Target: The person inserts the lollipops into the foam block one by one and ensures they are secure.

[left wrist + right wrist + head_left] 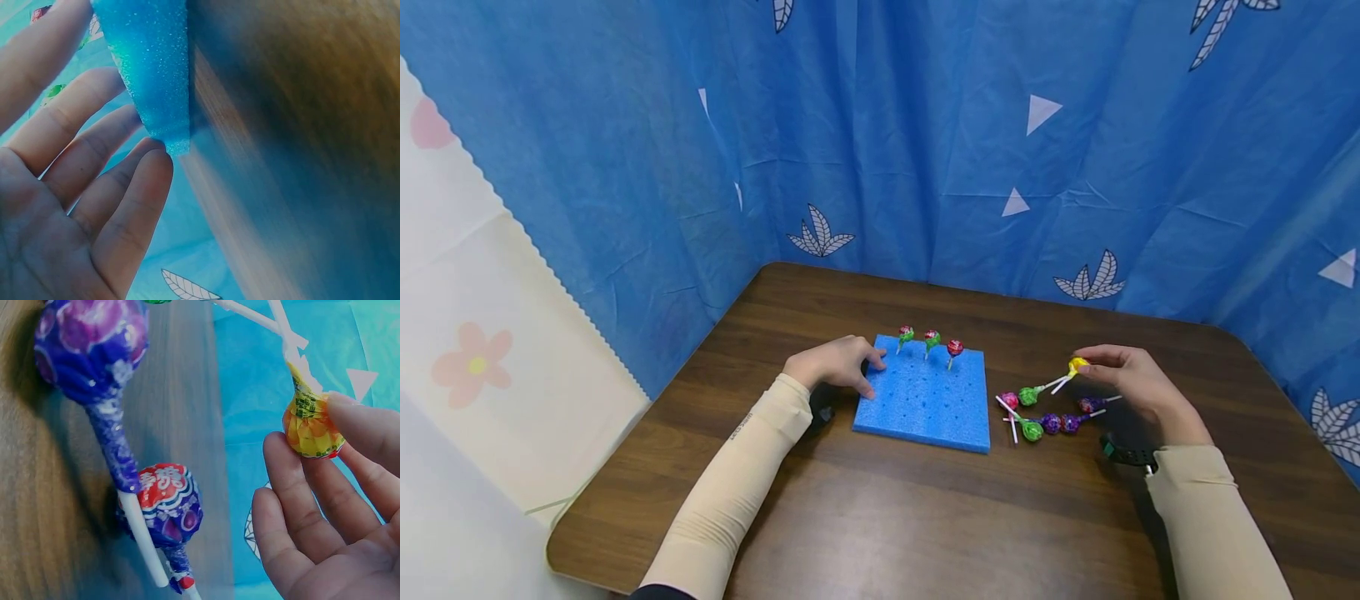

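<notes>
My right hand point(1138, 387) pinches a yellow lollipop point(310, 425) by its wrapped head, the white stick pointing away from the palm. My left hand point(838, 364) rests at the left edge of a blue foam board point(925, 408), its fingers extended and touching the side in the left wrist view. Small holes dot the board. Three lollipops stand upright along its far side: a red and green one point(906, 333), another red and green one point(932, 338) and a red one point(955, 347).
Right of the board, several loose lollipops lie on the brown table point(880, 517): green ones point(1028, 396), a pink one point(1010, 402) and purple ones point(1070, 423). A blue curtain point(925, 167) hangs behind the table and along its left side.
</notes>
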The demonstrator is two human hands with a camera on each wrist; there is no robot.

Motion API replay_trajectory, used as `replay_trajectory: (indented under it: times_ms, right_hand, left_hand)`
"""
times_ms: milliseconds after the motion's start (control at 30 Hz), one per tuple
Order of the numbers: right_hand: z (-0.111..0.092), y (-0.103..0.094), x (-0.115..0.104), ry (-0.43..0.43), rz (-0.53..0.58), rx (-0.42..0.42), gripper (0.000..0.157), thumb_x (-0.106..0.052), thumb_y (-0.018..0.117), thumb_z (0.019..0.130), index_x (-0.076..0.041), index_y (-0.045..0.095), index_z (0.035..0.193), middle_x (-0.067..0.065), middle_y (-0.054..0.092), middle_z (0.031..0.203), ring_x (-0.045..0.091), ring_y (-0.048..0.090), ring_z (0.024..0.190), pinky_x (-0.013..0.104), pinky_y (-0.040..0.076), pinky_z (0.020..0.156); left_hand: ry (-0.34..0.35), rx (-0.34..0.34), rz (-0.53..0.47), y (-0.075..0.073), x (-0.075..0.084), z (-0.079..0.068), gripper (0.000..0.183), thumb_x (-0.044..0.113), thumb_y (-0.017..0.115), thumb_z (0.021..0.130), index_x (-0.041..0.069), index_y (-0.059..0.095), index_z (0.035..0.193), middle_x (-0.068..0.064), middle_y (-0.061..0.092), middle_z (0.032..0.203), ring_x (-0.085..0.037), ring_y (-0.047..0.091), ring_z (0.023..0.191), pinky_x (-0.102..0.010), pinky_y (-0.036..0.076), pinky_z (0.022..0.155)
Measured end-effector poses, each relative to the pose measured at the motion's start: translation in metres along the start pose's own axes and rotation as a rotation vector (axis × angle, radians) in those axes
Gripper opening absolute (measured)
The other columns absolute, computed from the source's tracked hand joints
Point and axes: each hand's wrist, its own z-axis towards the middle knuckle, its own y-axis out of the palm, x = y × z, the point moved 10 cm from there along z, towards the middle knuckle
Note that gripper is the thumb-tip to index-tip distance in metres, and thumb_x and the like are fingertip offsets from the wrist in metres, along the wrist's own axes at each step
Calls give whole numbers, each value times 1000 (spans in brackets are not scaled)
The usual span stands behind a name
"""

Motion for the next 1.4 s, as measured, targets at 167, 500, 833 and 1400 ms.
replay_trajectory:
  times_ms: [167,500,833,1400]
  right_hand:
    - [1,-2,-4,-10,36,13,59,-28,66,98,7,48,141,-24,65,100,4,69,97,17,54,87]
    - [3,-1,-20,-40,108,46,55,-33,66,97,5,53,136,-26,68,97,-2,66,93,14,53,86]
    - [5,8,-35,-89,140,60,53,-31,67,97,5,55,134,-26,69,97,-2,66,92,12,52,86]
    - [16,35,-64,-186,670,1,20,-4,67,94,-19,75,105,-3,72,99,11,74,87,24,60,81]
  left_hand:
    - [0,0,-3,-1,1,0,54,25,82,85,9,65,134,-5,47,155,-27,37,149,-43,37,118]
    - [-9,-3,0,-1,2,0,54,24,81,85,9,64,135,-4,46,155,-27,36,149,-43,37,119]
    - [-9,-5,-4,-1,2,0,54,25,81,85,9,65,134,-4,47,155,-27,37,149,-43,36,119]
    - [-12,-5,-6,1,0,-1,54,25,81,85,10,65,134,-4,47,155,-27,37,148,-43,37,119]
